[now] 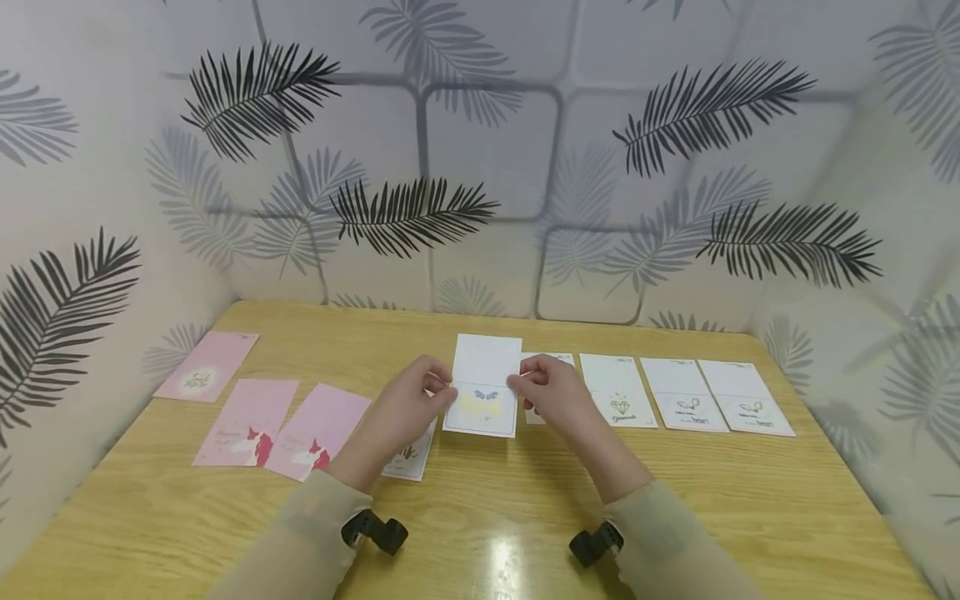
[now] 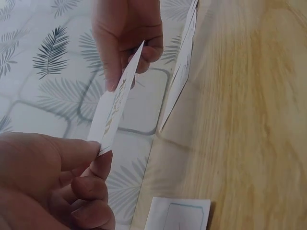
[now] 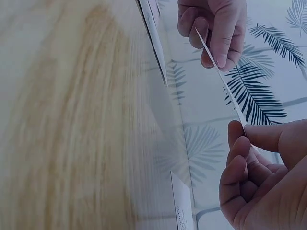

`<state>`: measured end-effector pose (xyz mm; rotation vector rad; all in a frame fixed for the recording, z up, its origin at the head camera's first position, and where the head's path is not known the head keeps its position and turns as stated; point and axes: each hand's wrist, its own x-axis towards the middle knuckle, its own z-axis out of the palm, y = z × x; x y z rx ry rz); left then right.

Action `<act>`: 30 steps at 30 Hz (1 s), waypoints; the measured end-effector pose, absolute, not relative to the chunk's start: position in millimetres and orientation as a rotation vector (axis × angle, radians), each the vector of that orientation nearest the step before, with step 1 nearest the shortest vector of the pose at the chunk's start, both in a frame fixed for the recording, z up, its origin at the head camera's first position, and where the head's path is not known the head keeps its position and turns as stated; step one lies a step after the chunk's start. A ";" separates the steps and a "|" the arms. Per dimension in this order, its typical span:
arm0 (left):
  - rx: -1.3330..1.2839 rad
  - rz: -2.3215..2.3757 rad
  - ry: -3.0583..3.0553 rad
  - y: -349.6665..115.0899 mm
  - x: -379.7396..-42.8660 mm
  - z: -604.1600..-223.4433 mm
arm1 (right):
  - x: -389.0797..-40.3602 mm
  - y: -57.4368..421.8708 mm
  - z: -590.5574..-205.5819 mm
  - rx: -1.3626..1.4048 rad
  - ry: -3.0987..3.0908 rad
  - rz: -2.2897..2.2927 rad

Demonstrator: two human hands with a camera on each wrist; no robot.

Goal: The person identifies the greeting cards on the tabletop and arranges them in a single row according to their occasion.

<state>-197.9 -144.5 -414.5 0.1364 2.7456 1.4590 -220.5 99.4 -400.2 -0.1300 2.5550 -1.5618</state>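
A white greeting card [image 1: 483, 367] with blue wings and gold lettering on its lower half is held up over the middle of the table. My left hand [image 1: 411, 406] pinches its left edge between thumb and fingers. On the opposite edge, my right hand [image 1: 553, 392] pinches it the same way. The left wrist view shows the card [image 2: 115, 112] in the air between both hands, its printed side turned toward the camera. From the right wrist, the card [image 3: 220, 79] appears nearly edge-on.
Pink cards [image 1: 247, 421] lie on the table at left, some with a unicorn. A white card [image 1: 408, 454] is partly behind my left forearm. At right, white cards lie in a row, including a diamond one [image 1: 618, 392]. A patterned wall [image 1: 495, 267] borders the wooden table [image 1: 480, 517].
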 end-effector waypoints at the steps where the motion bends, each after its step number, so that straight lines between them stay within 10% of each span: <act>1: 0.129 1.466 2.751 -143.4 -198.5 -414.7 | -221.5 99.4 -401.3 -0.122 2.548 -1.577; 30: 0.112 0.908 3.072 -119.1 -220.6 -431.3 | -239.3 95.8 -416.0 -0.160 2.773 -1.125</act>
